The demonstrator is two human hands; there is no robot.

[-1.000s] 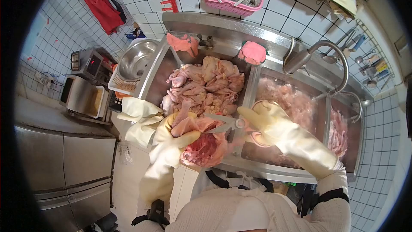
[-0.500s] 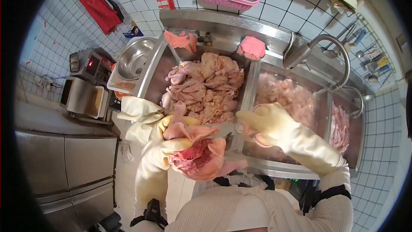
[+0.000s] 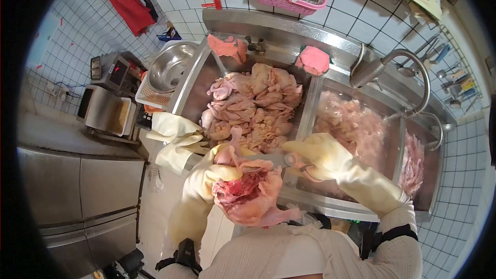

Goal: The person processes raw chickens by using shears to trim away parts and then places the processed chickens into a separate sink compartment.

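Observation:
My left hand (image 3: 209, 175), in a long cream rubber glove, grips an opened raw chicken carcass (image 3: 248, 191) whose red cavity faces up. One leg points up past my fingers; another hangs to the lower right. In my right glove, my right hand (image 3: 312, 157) is closed round the handles of scissors (image 3: 292, 161). Their metal blades point left at the carcass's upper edge, and the tips are hidden there. Beyond both hands, a heap of raw chickens (image 3: 253, 103) fills much of the left sink basin.
Pale meat pieces (image 3: 351, 119) lie in water in the middle basin, more (image 3: 412, 163) in the right one. A curved faucet (image 3: 426, 80) stands behind. Spare gloves (image 3: 178, 142) drape over the sink's left corner; a steel bowl (image 3: 173, 67) sits beyond. Pink cloths (image 3: 314, 60) lie on the back ledge.
The carcass and my left hand have moved slightly right and down, with the cavity turned more upward. My right hand and the scissors have shifted slightly. The whole view has shifted a little.

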